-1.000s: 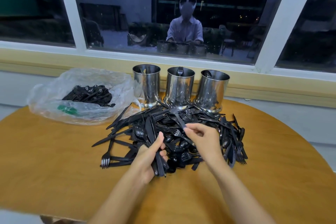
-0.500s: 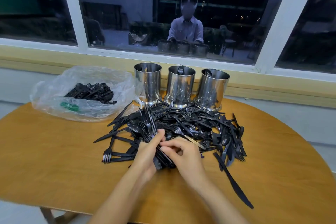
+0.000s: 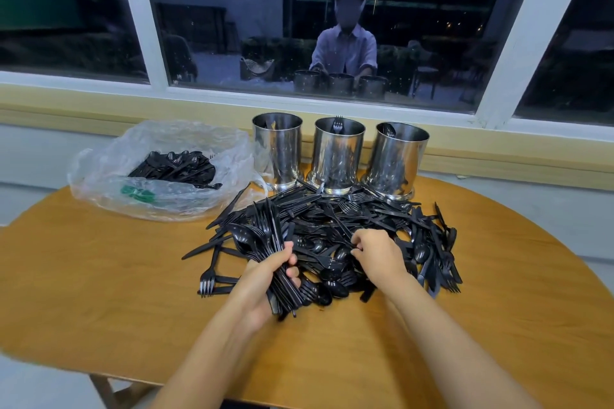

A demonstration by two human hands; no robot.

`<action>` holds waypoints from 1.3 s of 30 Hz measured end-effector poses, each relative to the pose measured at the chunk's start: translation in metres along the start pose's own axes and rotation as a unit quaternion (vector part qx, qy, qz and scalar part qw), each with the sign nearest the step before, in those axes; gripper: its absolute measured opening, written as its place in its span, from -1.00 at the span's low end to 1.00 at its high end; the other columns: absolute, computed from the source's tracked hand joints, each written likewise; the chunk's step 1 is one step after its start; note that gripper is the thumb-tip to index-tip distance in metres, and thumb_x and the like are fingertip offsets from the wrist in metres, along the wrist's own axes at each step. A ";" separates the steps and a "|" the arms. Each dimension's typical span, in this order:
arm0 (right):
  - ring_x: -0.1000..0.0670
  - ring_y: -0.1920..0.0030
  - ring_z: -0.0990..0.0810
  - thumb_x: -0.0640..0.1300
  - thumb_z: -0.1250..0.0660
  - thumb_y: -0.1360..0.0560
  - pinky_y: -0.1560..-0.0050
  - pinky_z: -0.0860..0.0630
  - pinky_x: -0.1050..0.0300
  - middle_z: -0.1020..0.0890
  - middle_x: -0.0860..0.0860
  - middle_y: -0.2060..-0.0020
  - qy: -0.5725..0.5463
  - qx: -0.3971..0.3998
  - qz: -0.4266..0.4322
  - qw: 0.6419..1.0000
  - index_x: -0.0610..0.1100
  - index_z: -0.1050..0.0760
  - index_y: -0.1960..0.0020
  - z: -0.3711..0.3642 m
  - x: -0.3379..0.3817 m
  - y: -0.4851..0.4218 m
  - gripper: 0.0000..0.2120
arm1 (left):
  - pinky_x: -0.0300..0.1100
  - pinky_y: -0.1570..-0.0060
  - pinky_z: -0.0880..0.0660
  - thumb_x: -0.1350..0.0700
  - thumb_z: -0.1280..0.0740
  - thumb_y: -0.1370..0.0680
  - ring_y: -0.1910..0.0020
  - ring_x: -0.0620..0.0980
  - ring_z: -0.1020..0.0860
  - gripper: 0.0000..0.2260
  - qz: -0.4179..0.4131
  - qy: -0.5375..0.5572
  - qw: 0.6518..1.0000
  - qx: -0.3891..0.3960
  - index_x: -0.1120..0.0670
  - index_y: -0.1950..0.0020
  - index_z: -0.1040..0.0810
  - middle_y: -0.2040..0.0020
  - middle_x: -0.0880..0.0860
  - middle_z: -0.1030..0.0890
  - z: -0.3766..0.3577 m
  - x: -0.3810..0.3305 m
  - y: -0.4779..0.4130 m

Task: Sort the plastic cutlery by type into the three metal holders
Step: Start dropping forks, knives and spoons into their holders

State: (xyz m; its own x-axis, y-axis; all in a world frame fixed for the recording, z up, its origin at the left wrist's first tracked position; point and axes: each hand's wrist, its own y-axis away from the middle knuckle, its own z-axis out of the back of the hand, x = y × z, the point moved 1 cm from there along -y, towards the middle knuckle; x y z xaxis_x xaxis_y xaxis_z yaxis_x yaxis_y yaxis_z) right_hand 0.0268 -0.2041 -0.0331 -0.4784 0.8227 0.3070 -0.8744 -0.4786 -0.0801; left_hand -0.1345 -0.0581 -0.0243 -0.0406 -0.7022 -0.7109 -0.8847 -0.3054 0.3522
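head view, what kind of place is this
Probably a cafe or canteen seating area at night: a round wooden table by a large dark window, three metal holders, and a bulk bag of black plastic cutlery.

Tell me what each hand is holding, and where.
The left hand grips a bundle of black cutlery around the handles. The right hand has its fingers curled into the cutlery pile; whether they hold a piece cannot be told.

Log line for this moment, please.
left hand: grips cutlery bundle | right hand: fingers curled in cutlery pile | middle holder: fork showing | right holder: spoon showing
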 end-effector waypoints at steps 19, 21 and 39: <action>0.21 0.31 -0.58 -0.30 -0.41 -0.49 0.24 -0.48 0.35 -0.63 0.03 0.27 -0.465 -0.055 0.038 0.883 -0.08 -0.64 0.01 0.014 0.069 0.073 -0.84 | -0.08 0.26 -0.51 -0.19 -0.40 -0.34 0.45 -0.04 -0.54 -0.55 -0.030 -0.073 0.995 -0.061 0.19 0.08 -0.55 0.39 0.05 -0.55 -0.021 0.014 0.000; 0.17 0.31 -0.63 -0.31 -0.44 -0.46 0.23 -0.52 0.32 -0.67 0.00 0.31 -0.493 -0.053 0.039 0.868 -0.10 -0.63 0.08 0.012 0.075 0.076 -0.87 | -0.05 0.22 -0.55 -0.19 -0.41 -0.32 0.37 0.00 -0.64 -0.44 -0.033 -0.064 0.994 -0.079 0.23 -0.07 -0.56 0.30 0.11 -0.65 -0.020 0.013 -0.001; -0.13 -0.06 -0.62 0.24 -0.25 -0.52 -0.17 -0.52 -0.02 -0.65 -0.15 -0.06 -0.612 0.188 0.012 0.768 -0.26 -0.51 -0.25 0.059 0.077 0.042 -0.40 | -0.21 0.31 -0.43 0.27 -0.31 -0.59 0.36 -0.04 -0.42 -0.94 0.022 -0.175 0.966 0.191 0.24 -0.04 -0.52 0.21 0.13 -0.57 -0.033 -0.005 0.040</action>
State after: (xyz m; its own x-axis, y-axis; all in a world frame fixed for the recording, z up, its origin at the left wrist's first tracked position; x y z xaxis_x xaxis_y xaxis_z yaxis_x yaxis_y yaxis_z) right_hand -0.0421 -0.1793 0.0435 0.1416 0.0173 0.9898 -0.6710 -0.7335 0.1088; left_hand -0.1544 -0.0876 0.0136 -0.1774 -0.4276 -0.8864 -0.9825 0.0255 0.1844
